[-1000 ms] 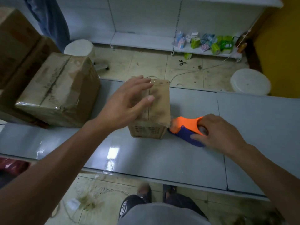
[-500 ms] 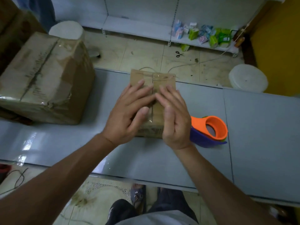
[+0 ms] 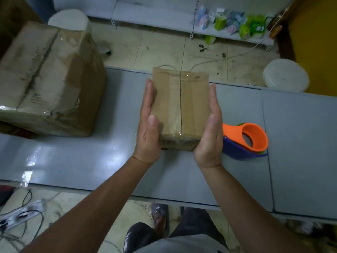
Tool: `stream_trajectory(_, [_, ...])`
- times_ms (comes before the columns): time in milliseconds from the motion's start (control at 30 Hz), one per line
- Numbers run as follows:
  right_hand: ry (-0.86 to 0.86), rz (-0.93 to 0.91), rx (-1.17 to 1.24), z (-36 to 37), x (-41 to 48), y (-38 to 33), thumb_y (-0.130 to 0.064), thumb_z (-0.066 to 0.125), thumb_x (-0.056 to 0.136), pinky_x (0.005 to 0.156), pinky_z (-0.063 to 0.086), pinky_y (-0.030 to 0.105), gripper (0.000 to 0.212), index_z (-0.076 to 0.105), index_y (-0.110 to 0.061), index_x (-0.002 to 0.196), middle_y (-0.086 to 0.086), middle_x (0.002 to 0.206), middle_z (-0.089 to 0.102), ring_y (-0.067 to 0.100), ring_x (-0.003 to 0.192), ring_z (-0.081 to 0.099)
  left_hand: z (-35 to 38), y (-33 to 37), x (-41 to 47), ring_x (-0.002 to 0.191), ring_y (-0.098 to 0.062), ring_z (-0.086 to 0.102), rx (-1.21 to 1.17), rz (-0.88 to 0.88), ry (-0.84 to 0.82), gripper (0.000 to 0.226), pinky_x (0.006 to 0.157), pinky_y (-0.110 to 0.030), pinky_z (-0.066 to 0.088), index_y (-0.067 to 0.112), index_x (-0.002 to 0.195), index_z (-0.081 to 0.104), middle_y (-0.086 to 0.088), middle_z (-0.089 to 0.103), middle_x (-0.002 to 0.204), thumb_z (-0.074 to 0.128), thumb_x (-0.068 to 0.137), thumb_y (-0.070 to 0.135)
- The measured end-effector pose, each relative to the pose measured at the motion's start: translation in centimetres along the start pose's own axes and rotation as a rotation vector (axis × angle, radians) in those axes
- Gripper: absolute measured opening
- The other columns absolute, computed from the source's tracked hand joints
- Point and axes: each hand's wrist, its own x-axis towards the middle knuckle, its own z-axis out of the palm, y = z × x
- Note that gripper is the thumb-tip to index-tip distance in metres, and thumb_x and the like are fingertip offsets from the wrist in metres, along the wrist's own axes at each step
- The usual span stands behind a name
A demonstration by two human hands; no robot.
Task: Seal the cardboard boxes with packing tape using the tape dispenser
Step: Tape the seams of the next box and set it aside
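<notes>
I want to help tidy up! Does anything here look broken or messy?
Yes. The big box at the left of the table looks dented, with wrinkled, torn tape at its near corner. Scissors lie on the floor beyond the table.

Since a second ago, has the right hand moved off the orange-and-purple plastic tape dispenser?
Yes. The right hand left the orange-and-purple tape dispenser and went left, onto the right side of the small brown cardboard box.

Single wide-angle view from a camera worn on the head, looking steeply down and forward across a grey table (image 3: 73, 161). The left hand (image 3: 148, 128) and right hand (image 3: 209, 136) sit near mid-frame, close below the lens. The frame's edges look bowed, probably lens distortion.
</notes>
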Motion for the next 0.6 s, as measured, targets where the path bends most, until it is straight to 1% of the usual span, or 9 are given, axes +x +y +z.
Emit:
stream_trajectory(100, [-0.083, 0.037, -0.071, -0.9, -0.1, -0.3, -0.047, 0.023, 0.103, 0.120, 0.014, 0.053, 0.051, 0.020, -0.022, 0.147, 0.015, 0.160, 0.015, 0.025, 0.149, 0.013, -1.5, -0.6, 0.2, 0.150, -0.034, 0.013, 0.062, 0.019, -0.143, 0.096, 0.115, -0.064, 0.022, 0.003, 0.155, 0.004, -0.018, 0.007, 0.163, 0.031, 0.092, 0.071])
stream_trajectory(167, [-0.094, 0.066, -0.132, -1.1, -0.1, -1.0, -0.041, 0.023, 0.104, 0.121, 0.013, 0.047, 0.044, 0.019, -0.029, 0.146, 0.011, 0.161, 0.013, 0.018, 0.149, 0.012, -2.5, -0.6, 0.5, 0.150, -0.031, 0.013, 0.209, 0.072, -0.200, 0.095, 0.114, -0.062, 0.025, 0.013, 0.155, 0.002, -0.014, 0.006, 0.163, 0.030, 0.089, 0.075])
stream_trajectory(233, [-0.037, 0.109, -0.164, -0.9, -0.3, -1.8, -0.029, 0.021, 0.104, 0.122, 0.015, 0.036, 0.045, 0.018, -0.022, 0.148, 0.006, 0.160, 0.017, 0.008, 0.147, 0.016, -3.0, 0.0, 0.5, 0.150, -0.028, 0.012, 0.300, 0.101, -0.228, 0.096, 0.113, -0.061, 0.027, 0.019, 0.155, 0.000, -0.012, 0.004, 0.164, 0.029, 0.086, 0.079])
stream_trajectory(300, [-0.012, 0.180, -0.163, -0.7, -0.2, -2.5, -0.028, 0.023, 0.103, 0.119, 0.018, 0.022, 0.051, 0.018, -0.013, 0.151, 0.000, 0.159, 0.021, -0.004, 0.142, 0.021, -3.6, 0.8, 0.5, 0.152, -0.022, 0.008, 0.384, 0.112, -0.269, 0.100, 0.115, -0.058, 0.026, 0.018, 0.156, -0.003, -0.009, 0.000, 0.165, 0.030, 0.085, 0.080])
stream_trajectory(333, [-0.028, 0.219, -0.163, -0.8, -0.3, -2.9, -0.034, 0.024, 0.102, 0.119, 0.019, 0.022, 0.055, 0.018, -0.013, 0.152, -0.003, 0.158, 0.021, -0.006, 0.141, 0.022, -4.0, 1.2, 0.6, 0.152, -0.019, 0.005, 0.437, 0.122, -0.295, 0.103, 0.117, -0.056, 0.024, 0.017, 0.156, -0.005, -0.007, -0.002, 0.165, 0.031, 0.084, 0.081])
stream_trajectory(433, [-0.081, 0.347, -0.209, -2.2, -0.9, -4.1, -0.063, 0.035, 0.093, 0.121, 0.020, 0.038, 0.075, 0.012, -0.025, 0.154, -0.009, 0.160, 0.018, 0.000, 0.144, 0.020, -5.1, 3.0, 0.7, 0.150, -0.007, -0.003, 0.583, 0.091, -0.385, 0.111, 0.121, -0.047, 0.019, 0.021, 0.155, -0.009, 0.002, -0.010, 0.165, 0.032, 0.077, 0.088])
stream_trajectory(500, [-0.129, 0.308, -0.351, -3.5, -1.6, -5.4, -0.068, 0.046, 0.086, 0.119, 0.025, 0.039, 0.083, 0.015, -0.030, 0.153, -0.009, 0.159, 0.022, 0.003, 0.143, 0.024, -5.5, 4.4, 0.6, 0.146, 0.002, -0.005, 0.677, 0.060, -0.428, 0.115, 0.122, -0.038, 0.015, 0.025, 0.156, -0.004, 0.010, -0.013, 0.163, 0.037, 0.071, 0.090])
stream_trajectory(533, [-0.186, 0.244, -0.494, -4.1, -1.7, -6.3, -0.066, 0.051, 0.084, 0.118, 0.025, 0.036, 0.083, 0.019, -0.032, 0.152, -0.009, 0.159, 0.022, 0.004, 0.143, 0.024, -5.5, 5.2, 0.5, 0.144, 0.003, -0.003, 0.717, 0.063, -0.441, 0.113, 0.119, -0.033, 0.013, 0.027, 0.156, 0.001, 0.012, -0.011, 0.163, 0.045, 0.071, 0.087])
stream_trajectory(600, [-0.318, 0.099, -0.869, -5.0, -1.5, -7.8, -0.061, 0.057, 0.084, 0.115, 0.026, 0.029, 0.077, 0.028, -0.033, 0.150, -0.011, 0.160, 0.018, 0.006, 0.144, 0.023, -5.1, 6.6, 0.3, 0.145, 0.000, -0.001, 0.795, 0.126, -0.439, 0.103, 0.113, -0.027, 0.010, 0.029, 0.156, 0.013, 0.011, -0.006, 0.164, 0.061, 0.074, 0.072])
